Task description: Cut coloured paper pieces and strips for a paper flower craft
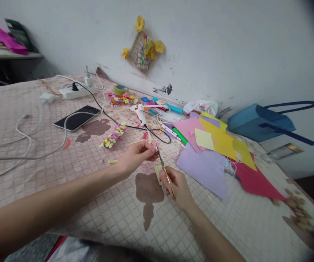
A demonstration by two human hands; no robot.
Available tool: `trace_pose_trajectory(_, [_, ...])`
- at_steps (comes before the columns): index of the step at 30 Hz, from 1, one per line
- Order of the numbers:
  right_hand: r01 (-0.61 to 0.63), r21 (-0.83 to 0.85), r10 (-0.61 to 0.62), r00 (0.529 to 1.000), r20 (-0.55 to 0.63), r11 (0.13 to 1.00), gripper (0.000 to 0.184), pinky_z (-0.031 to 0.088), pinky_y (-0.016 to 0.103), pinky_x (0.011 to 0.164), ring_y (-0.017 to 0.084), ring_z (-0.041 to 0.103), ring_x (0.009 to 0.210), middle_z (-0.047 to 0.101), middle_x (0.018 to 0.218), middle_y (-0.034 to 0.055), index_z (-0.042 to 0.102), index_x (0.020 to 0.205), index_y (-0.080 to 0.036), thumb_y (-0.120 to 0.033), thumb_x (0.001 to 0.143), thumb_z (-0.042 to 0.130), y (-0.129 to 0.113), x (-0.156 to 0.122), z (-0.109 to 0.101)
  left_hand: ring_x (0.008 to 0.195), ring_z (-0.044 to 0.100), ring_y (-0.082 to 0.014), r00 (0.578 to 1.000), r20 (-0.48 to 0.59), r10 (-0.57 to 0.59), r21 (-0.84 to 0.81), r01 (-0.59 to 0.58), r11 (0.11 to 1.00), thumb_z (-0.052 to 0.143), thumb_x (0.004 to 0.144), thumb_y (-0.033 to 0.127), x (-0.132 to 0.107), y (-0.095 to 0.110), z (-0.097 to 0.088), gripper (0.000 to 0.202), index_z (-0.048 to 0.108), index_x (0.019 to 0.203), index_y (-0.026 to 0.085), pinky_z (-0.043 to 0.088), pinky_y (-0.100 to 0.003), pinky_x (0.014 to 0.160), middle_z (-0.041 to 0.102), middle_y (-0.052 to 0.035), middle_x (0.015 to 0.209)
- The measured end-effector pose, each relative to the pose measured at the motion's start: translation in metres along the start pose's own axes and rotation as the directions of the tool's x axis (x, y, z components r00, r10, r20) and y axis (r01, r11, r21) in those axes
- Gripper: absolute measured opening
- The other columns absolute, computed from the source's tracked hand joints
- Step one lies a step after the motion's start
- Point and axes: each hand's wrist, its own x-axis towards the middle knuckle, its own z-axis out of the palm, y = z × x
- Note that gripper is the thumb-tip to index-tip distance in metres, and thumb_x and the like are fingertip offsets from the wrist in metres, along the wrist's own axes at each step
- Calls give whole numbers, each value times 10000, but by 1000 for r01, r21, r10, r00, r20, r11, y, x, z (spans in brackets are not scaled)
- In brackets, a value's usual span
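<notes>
Checked cloth (118,218) lying under everything, phone (76,117) sitting far left; left hand (136,156) pinching a pink paper scrap (154,144) between thumb and fingertips, just above the cloth. Right hand (177,185) gripping thin scissors (164,170), blades reaching the scrap; paper sheets (203,163) spreading rightward. Holding the scrap taut and snipping near the pivot should be giving clean cuts.

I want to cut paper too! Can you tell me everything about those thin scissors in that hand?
The slim metal scissors look gold at the handles and grey at the narrow blades. The right hand grips the handles. The tips point up and away, towards the small pink paper scrap pinched by the left hand, above the pinkish checked cloth.
</notes>
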Motion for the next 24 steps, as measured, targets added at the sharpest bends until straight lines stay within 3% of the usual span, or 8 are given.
trace_pose_trajectory(24, [-7,-21,8,1000,5,1000,364,253,204,420,78,363,443,404,496,-45,466,628,-175,-476,831,443,0,0,0,691,594,-104,1000,3,6,-3,-6,1000,600,772,247,0,-1,-1,155,492,728,145,482,-274,719,621,-10,710])
